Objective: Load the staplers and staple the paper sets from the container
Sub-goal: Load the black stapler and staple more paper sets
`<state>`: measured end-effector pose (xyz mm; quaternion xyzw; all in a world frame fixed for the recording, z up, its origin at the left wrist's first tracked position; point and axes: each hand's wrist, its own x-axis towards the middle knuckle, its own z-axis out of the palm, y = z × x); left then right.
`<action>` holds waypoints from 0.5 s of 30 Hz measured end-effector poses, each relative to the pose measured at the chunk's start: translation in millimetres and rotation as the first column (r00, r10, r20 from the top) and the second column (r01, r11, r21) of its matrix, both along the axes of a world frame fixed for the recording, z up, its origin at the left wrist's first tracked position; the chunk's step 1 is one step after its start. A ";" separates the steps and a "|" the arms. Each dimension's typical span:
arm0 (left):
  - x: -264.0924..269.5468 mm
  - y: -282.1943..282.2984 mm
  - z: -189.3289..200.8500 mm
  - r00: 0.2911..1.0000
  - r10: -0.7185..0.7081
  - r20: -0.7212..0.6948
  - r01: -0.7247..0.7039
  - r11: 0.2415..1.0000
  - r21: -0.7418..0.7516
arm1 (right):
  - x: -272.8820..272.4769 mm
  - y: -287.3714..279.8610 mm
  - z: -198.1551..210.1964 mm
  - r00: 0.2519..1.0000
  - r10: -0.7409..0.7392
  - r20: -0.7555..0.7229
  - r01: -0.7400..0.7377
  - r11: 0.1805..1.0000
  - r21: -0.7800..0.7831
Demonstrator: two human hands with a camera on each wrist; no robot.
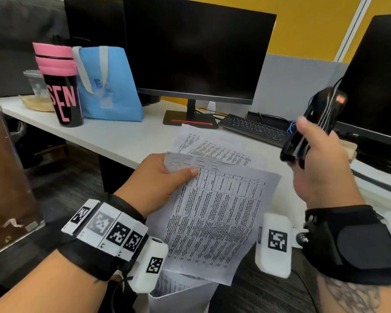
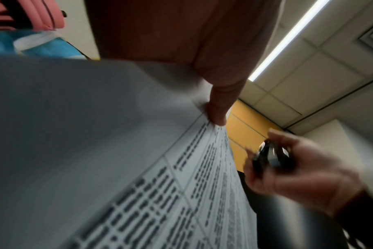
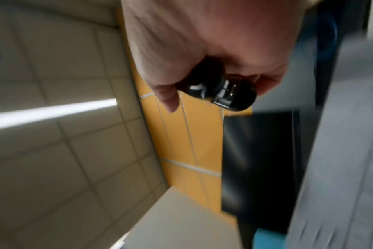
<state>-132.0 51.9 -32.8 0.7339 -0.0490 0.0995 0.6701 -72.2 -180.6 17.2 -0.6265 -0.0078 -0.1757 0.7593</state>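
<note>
My left hand pinches a set of printed paper sheets by its upper left corner, thumb on top, and holds it in the air in front of the desk. Several staples show in that corner. The left wrist view has the thumb pressed on the same paper set. My right hand grips a black stapler raised to the right of the paper, apart from it. In the right wrist view the stapler sticks out of the curled fingers.
A white desk carries a monitor, a black keyboard, a blue bag and a pink-and-black tumbler. A second monitor stands at the right. More printed sheets lie below the held set.
</note>
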 end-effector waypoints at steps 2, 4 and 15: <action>-0.4 -5.1 3.2 1.000 -0.017 0.011 0.017 0.999 0.041 | -16.9 17.3 16.5 0.989 0.138 0.054 -0.144 0.982 0.120; -1.2 -9.8 4.8 0.999 -0.022 0.031 0.019 0.996 0.091 | -28.0 34.3 22.5 0.981 0.175 0.082 -0.180 0.982 0.059; -13.0 -22.0 14.5 0.991 -0.066 0.113 0.054 0.992 0.111 | -34.1 51.3 -1.1 0.976 0.048 0.212 0.022 0.949 -0.315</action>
